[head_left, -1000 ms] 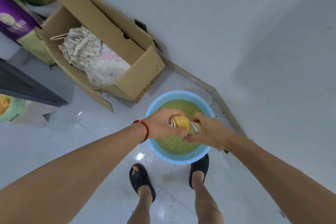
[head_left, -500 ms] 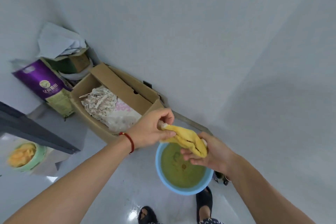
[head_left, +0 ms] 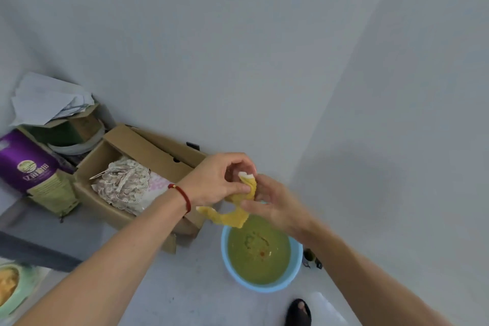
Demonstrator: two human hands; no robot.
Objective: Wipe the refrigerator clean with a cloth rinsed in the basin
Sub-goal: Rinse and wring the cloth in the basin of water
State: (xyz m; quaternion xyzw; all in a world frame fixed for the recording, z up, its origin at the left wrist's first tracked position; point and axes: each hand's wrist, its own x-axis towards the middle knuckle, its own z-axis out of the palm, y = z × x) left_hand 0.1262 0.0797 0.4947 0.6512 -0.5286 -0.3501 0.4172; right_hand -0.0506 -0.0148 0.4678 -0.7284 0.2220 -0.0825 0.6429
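Holding limp yellow cloth (head_left: 239, 209) above round light-blue plastic basin (head_left: 296, 270) of greenish water.
Left hand (head_left: 214, 180) fingers curled, pinching cloth's top — right hand (head_left: 272, 206) blurred, fingers bent round its middle.

A yellow cloth (head_left: 239, 209) is held up above the far-left rim of a light blue basin (head_left: 296, 270); its white-edged top is gathered, its lower part hangs crumpled to the left. The basin is set on the floor and filled with murky green-yellow water.
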